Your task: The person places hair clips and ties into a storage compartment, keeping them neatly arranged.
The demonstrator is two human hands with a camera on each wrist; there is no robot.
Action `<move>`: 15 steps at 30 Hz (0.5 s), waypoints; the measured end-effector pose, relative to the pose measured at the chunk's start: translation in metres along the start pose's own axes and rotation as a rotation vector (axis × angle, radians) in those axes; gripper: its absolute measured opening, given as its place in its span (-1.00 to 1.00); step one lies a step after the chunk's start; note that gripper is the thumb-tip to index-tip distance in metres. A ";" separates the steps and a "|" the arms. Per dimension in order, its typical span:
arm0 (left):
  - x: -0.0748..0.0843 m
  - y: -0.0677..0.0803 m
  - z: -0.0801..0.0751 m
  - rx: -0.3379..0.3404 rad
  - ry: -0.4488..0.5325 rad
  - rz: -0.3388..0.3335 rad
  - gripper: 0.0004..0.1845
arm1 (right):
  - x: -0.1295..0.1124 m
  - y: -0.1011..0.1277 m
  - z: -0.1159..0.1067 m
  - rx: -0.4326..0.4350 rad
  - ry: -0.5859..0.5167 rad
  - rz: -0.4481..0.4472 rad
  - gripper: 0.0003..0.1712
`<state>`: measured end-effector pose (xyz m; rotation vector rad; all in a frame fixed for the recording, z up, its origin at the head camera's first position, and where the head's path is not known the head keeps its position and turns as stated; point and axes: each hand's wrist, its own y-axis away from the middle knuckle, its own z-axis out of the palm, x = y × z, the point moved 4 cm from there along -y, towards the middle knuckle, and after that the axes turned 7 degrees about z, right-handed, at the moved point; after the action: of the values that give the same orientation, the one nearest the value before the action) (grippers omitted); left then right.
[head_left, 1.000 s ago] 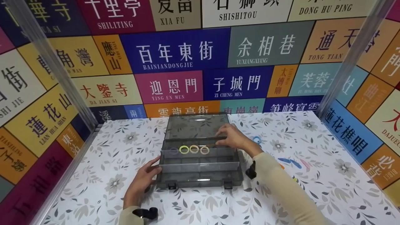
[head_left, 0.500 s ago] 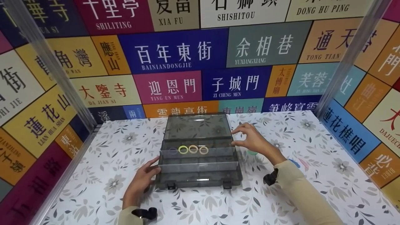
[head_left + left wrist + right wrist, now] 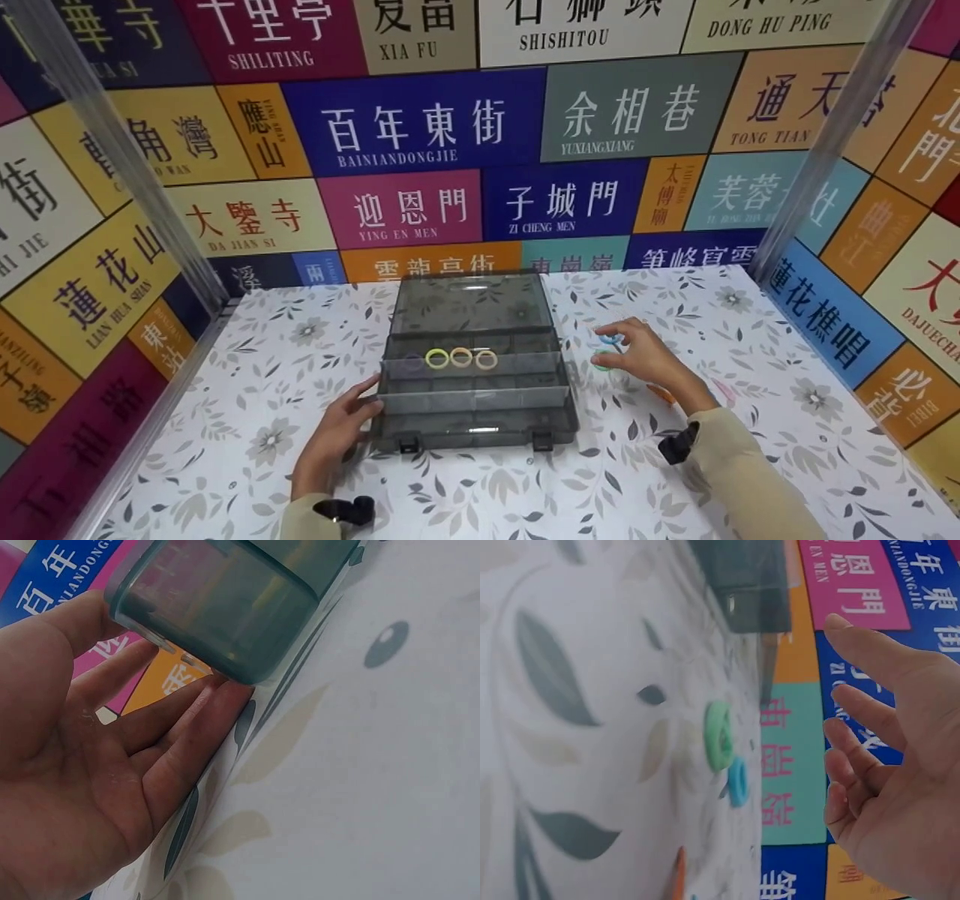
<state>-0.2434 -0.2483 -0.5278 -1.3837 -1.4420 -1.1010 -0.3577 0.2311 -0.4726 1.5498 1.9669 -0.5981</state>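
Note:
A smoky see-through compartment box (image 3: pixel 474 401) stands with its lid (image 3: pixel 472 304) folded back. Inside its rear row a yellow ring (image 3: pixel 437 367), an orange-tan ring (image 3: pixel 461 367) and a paler ring (image 3: pixel 486 370) stand on edge, beside a dark one. My left hand (image 3: pixel 337 431) rests against the box's left side, fingers extended, as the left wrist view confirms. To the right, my right hand (image 3: pixel 649 360) hovers with thumb and fingers apart, holding nothing. Near its fingertips are a green ring (image 3: pixel 718 736) and a blue ring (image 3: pixel 738 781) on the table.
An orange item (image 3: pixel 661 394) and a pink item (image 3: pixel 724 391) lie on the table, partly hidden by the right arm. The floral-patterned tabletop (image 3: pixel 247 390) meets a wall (image 3: pixel 420 120) of coloured signs. Clear upright posts (image 3: pixel 817 150) stand at both sides.
My right hand has moved from above the box's rear row, rightward to beside the green and blue rings. My left hand keeps its place at the box's side.

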 end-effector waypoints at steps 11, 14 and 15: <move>-0.001 -0.001 0.000 0.005 -0.010 -0.012 -0.42 | 0.030 -0.002 0.003 -0.120 -0.065 0.198 -0.16; -0.002 -0.002 0.001 0.008 -0.020 -0.011 -0.42 | 0.034 -0.005 0.005 -0.144 -0.070 0.230 -0.13; -0.002 -0.002 0.001 0.008 -0.022 -0.011 -0.42 | 0.036 -0.005 0.007 -0.154 -0.075 0.238 -0.12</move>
<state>-0.2453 -0.2481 -0.5305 -1.3880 -1.4699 -1.0880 -0.3683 0.2516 -0.5017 1.6100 1.6988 -0.3917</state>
